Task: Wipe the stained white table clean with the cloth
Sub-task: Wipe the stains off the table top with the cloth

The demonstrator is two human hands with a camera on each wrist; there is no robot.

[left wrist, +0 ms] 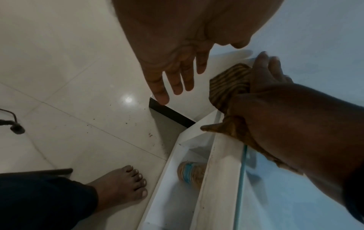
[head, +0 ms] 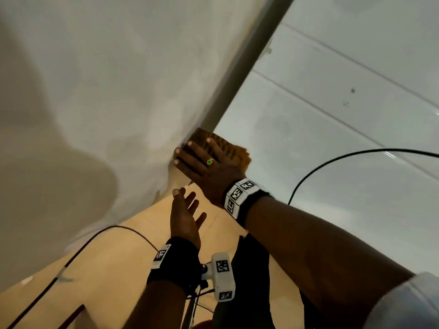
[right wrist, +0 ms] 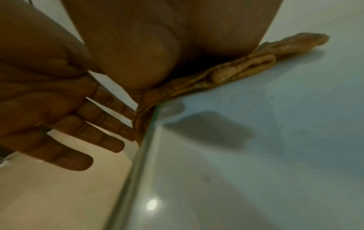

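My right hand (head: 202,160) lies flat on an orange-brown striped cloth (head: 237,153) and presses it onto the corner of the white glass-topped table (head: 332,138), next to the wall. Its fingertips reach past the table's edge. Seen from the left wrist, the cloth (left wrist: 228,84) bunches under the right hand (left wrist: 271,80) and hangs down below the wrist. My left hand (head: 187,210) is held just off the table's edge, below the corner, with fingers spread and holding nothing. The right wrist view shows the left hand's fingers (right wrist: 88,124) close to the folded cloth (right wrist: 246,62) at the glass edge.
A black cable (head: 332,160) loops across the tabletop, and small dark spots (head: 352,90) mark it farther out. The wall (head: 95,91) borders the table on the left. A jar (left wrist: 189,172) lies on the shelf under the top. My bare foot (left wrist: 122,185) stands on the speckled tile floor.
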